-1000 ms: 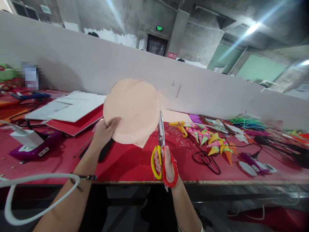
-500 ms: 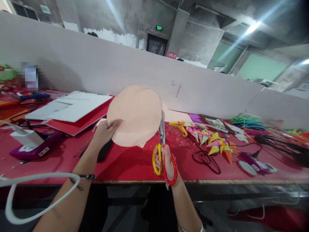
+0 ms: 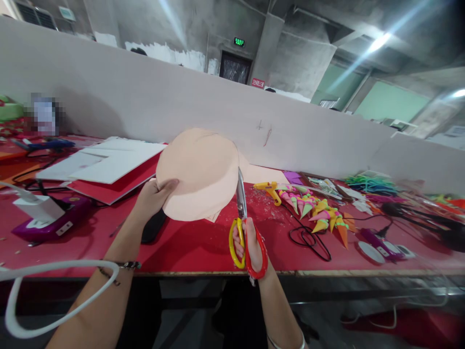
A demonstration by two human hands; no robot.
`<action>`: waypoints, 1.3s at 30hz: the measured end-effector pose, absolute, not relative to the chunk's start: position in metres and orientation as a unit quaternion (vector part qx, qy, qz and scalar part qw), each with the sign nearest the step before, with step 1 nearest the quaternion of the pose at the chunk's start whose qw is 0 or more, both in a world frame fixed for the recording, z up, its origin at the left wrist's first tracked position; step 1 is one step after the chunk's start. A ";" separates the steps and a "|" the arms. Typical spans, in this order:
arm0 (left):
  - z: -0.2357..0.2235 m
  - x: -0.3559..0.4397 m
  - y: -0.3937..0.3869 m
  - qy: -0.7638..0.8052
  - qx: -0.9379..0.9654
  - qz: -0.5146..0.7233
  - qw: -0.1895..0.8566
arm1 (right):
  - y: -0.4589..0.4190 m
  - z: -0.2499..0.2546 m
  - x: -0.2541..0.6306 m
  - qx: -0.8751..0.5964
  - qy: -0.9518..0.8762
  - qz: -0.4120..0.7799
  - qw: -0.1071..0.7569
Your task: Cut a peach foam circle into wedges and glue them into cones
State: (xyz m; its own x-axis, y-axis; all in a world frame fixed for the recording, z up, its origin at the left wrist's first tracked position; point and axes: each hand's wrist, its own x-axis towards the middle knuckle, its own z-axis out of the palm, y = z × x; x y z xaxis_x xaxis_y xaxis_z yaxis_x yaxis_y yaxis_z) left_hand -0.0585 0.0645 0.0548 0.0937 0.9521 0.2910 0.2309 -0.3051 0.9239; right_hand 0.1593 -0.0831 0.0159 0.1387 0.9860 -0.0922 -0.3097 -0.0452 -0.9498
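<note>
Left hand [image 3: 157, 196] pinches round paper [image 3: 198, 174] above the red bench [image 3: 203, 247].
The right hand [image 3: 250, 245] is curled in the handles of the scissors [image 3: 240, 203], whose blades are at the paper's right edge.

Peach sheet [image 3: 198, 174]: our landmark, roundish, raised above the red table [image 3: 199, 252].
Left hand [image 3: 154, 198]: pinches the peach sheet's lower-left edge.
Right hand [image 3: 255, 249]: holds scissors [image 3: 241, 206], blades at the peach sheet's right edge.
White boards [image 3: 119, 162]: left of the peach sheet.
Glue gun [image 3: 268, 187]: yellow; we note it right of the peach sheet.
</note>
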 end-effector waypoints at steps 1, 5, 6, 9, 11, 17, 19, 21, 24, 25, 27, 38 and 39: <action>0.054 -0.058 0.065 0.458 0.637 0.494 0.375 | -0.083 0.015 0.159 -0.455 -0.357 0.561 0.593; 0.051 -0.056 0.068 0.444 0.621 0.511 0.396 | -0.080 0.011 0.160 -0.383 -0.368 0.598 0.600; 0.050 -0.056 0.069 0.441 0.616 0.516 0.400 | -0.080 0.010 0.160 -0.374 -0.374 0.599 0.601; 0.046 -0.054 0.072 0.436 0.609 0.523 0.407 | -0.080 0.007 0.161 -0.380 -0.386 0.597 0.592; 0.043 -0.054 0.073 0.436 0.609 0.522 0.409 | -0.081 0.005 0.162 -0.392 -0.388 0.598 0.581; 0.043 -0.052 0.069 0.442 0.632 0.500 0.395 | -0.080 0.002 0.163 -0.392 -0.368 0.590 0.603; 0.045 -0.051 0.067 0.440 0.635 0.498 0.393 | -0.080 0.003 0.163 -0.397 -0.357 0.590 0.605; 0.047 -0.050 0.065 0.443 0.637 0.495 0.390 | -0.080 0.005 0.162 -0.402 -0.353 0.589 0.606; 0.049 -0.048 0.063 0.449 0.639 0.491 0.384 | -0.081 0.011 0.160 -0.397 -0.352 0.583 0.615; 0.050 -0.048 0.063 0.451 0.640 0.490 0.384 | -0.081 0.013 0.159 -0.396 -0.352 0.582 0.617; 0.050 -0.047 0.062 0.450 0.642 0.487 0.385 | -0.081 0.017 0.158 -0.395 -0.351 0.580 0.620; 0.055 -0.047 0.058 0.460 0.645 0.477 0.380 | -0.082 0.019 0.158 -0.451 -0.328 0.566 0.607; 0.055 -0.047 0.059 0.458 0.645 0.479 0.381 | -0.082 0.019 0.158 -0.455 -0.326 0.564 0.607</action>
